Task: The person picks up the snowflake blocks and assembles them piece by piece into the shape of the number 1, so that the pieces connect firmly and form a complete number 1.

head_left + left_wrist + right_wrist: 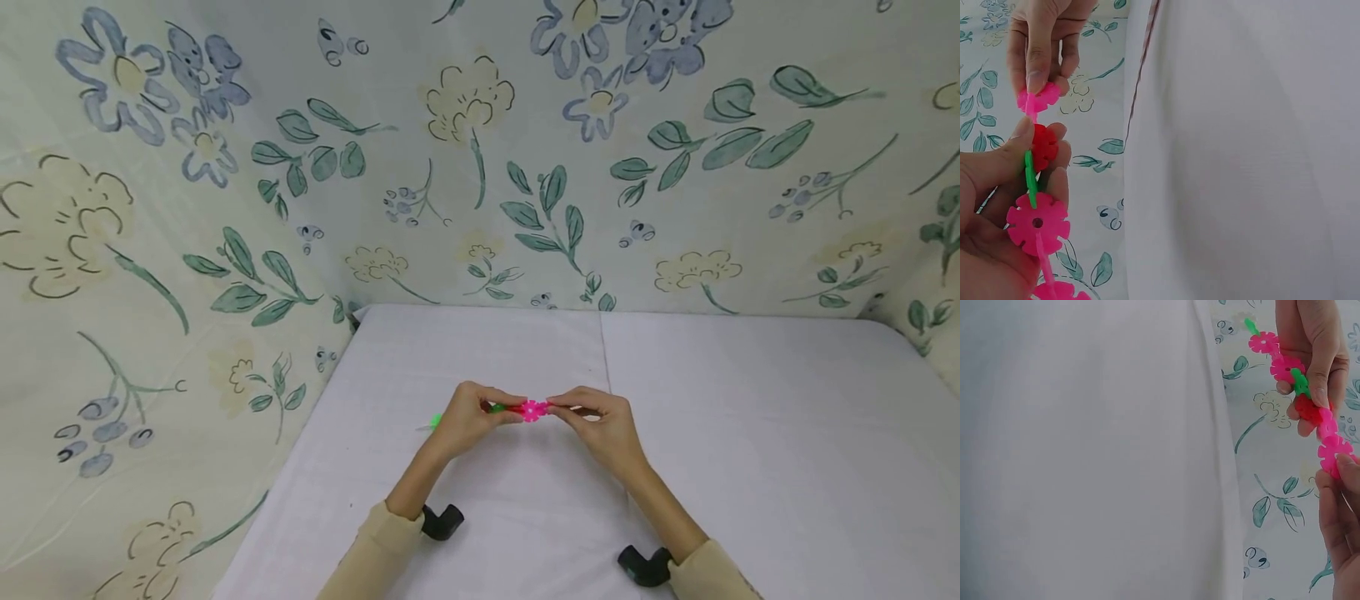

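Notched, flower-shaped plastic discs are joined edge to edge in a chain, held up between both hands over the white-covered table. My left hand pinches the chain at a red disc, its thumb on one side and fingers behind. Beside the red disc sit a green disc and a pink disc, and the chain runs on past the palm to a green piece at its far end. With thumb and fingertips, my right hand pinches a pink disc at the opposite end.
White cloth covers the table, with a seam running down it. Behind and to the left hangs a floral curtain. Black curved pieces show beside both wrists, near the beige sleeves.
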Demonstrator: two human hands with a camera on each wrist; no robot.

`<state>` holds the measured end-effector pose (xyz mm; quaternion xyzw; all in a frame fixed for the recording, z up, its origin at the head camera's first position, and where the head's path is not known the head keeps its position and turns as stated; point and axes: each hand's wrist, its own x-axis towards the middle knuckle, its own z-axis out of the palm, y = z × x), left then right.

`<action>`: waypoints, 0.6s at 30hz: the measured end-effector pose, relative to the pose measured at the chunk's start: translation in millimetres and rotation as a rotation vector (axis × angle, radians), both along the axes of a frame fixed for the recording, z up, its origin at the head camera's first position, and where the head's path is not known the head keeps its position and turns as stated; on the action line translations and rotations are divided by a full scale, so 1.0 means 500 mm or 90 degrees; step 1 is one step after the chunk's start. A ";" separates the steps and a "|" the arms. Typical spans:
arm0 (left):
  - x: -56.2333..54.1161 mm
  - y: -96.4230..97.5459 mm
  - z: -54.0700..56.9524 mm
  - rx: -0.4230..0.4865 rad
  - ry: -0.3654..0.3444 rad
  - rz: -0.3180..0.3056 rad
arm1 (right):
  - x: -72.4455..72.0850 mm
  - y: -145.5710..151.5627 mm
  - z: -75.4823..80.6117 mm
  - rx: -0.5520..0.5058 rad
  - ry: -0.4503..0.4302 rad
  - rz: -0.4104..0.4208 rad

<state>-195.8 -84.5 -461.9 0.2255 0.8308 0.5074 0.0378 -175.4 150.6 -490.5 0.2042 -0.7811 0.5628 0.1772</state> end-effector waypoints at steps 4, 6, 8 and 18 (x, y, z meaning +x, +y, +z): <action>-0.001 0.002 0.009 -0.009 -0.027 -0.047 | -0.004 0.007 -0.002 0.008 -0.010 -0.032; 0.000 0.001 0.017 -0.009 -0.050 -0.070 | -0.007 0.011 0.001 0.008 -0.015 -0.042; 0.002 0.000 0.026 -0.004 -0.071 -0.085 | -0.009 0.016 0.005 0.010 -0.024 -0.050; 0.005 0.021 0.020 0.037 -0.043 0.010 | 0.003 0.013 0.005 -0.079 -0.137 -0.013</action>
